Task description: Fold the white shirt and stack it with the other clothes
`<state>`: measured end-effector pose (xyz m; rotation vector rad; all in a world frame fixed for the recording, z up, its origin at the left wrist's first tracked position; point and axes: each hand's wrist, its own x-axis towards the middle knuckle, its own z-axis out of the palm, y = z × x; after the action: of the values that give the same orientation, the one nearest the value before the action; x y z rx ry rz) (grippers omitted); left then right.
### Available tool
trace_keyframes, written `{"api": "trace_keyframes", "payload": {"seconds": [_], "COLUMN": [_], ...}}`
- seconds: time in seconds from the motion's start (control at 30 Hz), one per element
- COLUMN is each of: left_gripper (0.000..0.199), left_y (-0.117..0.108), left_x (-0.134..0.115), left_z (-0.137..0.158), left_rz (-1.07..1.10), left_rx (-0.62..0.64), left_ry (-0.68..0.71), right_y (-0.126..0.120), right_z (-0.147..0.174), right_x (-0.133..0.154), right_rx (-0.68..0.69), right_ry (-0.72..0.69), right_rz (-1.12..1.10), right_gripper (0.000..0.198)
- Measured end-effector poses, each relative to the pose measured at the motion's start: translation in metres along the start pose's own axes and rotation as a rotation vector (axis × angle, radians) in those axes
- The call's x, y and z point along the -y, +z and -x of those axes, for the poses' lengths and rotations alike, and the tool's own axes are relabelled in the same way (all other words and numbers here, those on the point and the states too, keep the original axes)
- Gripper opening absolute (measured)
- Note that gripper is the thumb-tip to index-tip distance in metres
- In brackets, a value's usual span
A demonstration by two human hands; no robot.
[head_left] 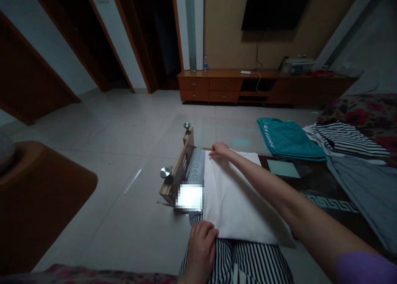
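White cloth lay spread flat across the near end of the dark surface, its near edge hanging over my striped trousers. From my remote seat I saw the right hand stretched out to the cloth's far left corner, its fingers closed in a pinch on that corner. The left hand sat at the near left corner, fingers curled shut on the edge there, so the cloth ran taut between both grips. Farther right on the surface lay a folded teal garment, then a striped garment and a grey one, all well apart from my fingers.
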<state>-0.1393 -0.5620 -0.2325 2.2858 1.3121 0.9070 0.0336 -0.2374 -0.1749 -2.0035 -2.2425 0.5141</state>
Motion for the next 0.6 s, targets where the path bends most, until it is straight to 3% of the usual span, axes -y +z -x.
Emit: {"api": "trace_keyframes", "payload": {"seconds": [0.1, 0.27, 0.47, 0.6], "left_gripper": [0.03, 0.029, 0.03, 0.029], "left_y": [-0.001, 0.003, 0.01, 0.008], "left_x": [0.001, 0.006, 0.004, 0.002], "left_z": [-0.002, -0.003, -0.004, -0.007], "left_rz": [0.026, 0.047, 0.008, 0.002], "left_rx": [0.012, 0.021, 0.042, 0.078], "left_ry": [-0.04, -0.069, -0.118, -0.164], "right_y": [0.0, -0.003, 0.015, 0.009], "right_z": [-0.003, 0.002, -0.007, -0.011], "right_x": [-0.016, -0.042, -0.027, -0.027], "right_rx": [0.035, -0.013, 0.002, -0.001], "right_ry": [0.008, -0.045, -0.094, -0.067], "right_rz": [-0.057, -0.13, -0.137, -0.207], "right_gripper": [0.017, 0.02, 0.016, 0.013]}}
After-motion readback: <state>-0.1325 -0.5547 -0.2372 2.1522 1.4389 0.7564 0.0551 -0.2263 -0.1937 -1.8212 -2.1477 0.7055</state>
